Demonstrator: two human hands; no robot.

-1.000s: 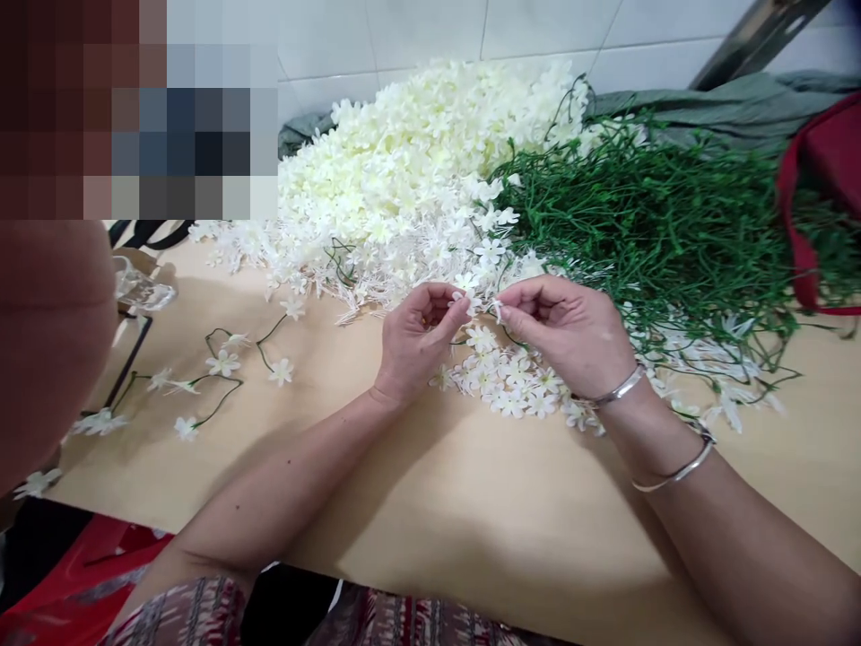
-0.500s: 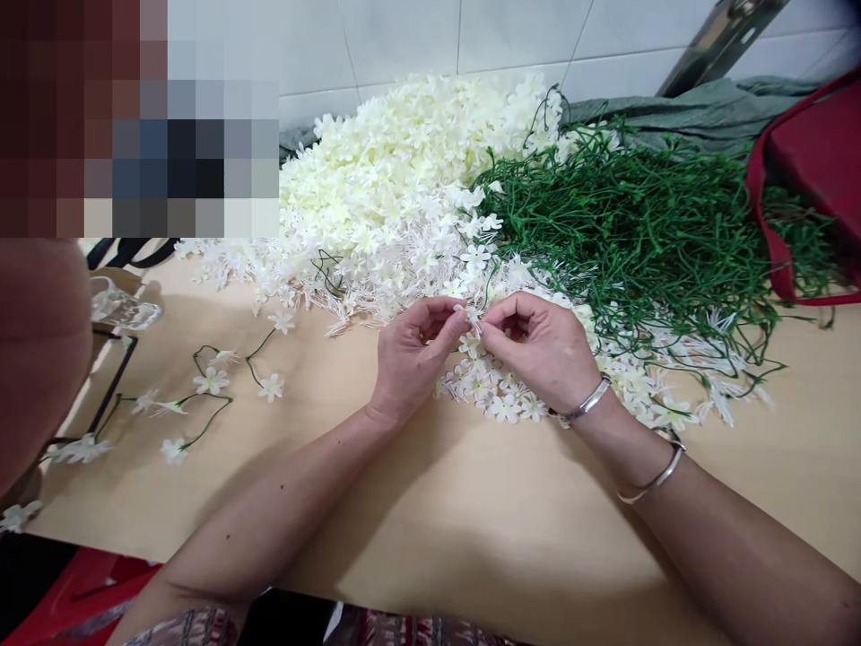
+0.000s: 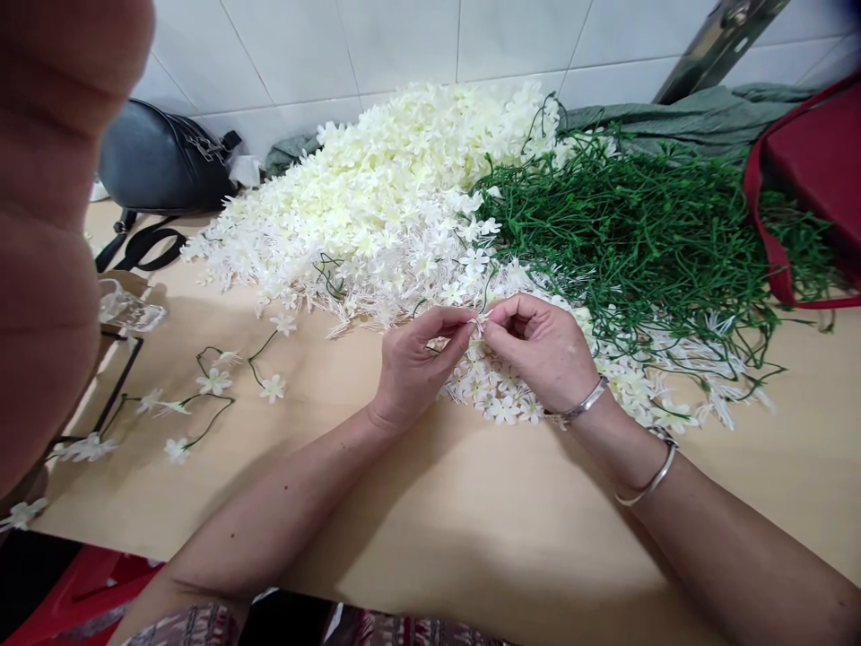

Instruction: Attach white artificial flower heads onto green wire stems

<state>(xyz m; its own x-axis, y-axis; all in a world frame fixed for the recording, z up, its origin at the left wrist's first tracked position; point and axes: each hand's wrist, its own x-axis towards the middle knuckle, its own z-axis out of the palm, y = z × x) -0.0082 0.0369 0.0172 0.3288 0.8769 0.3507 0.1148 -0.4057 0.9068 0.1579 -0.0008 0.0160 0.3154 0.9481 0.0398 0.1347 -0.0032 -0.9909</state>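
Thumb and fingertips of my left hand (image 3: 417,363) pinch a small white artificial flower (image 3: 480,324) from the left. My right hand (image 3: 548,350) grips the same flower from the other side with closed fingertips, so the two hands nearly meet. Thin white strands show between them; the finer parts are hidden by the fingers. Under and around the hands lie loose white flower heads (image 3: 503,410). Just behind rises a large heap of white and cream artificial flowers (image 3: 396,170), with a pile of green plastic stems (image 3: 632,224) at its right.
Several flowers on green stems (image 3: 213,382) lie on the tabletop (image 3: 323,502) at left. A black bag (image 3: 165,157) rests by the tiled wall (image 3: 404,40). At the right edge is a red bag (image 3: 821,161). Another person's bare skin (image 3: 50,224) fills the left edge, very near.
Both hands stay close together on the small flower, with only slight finger shifts; its white strands now point differently. At the left, the black bag now shows where a blurred patch was.
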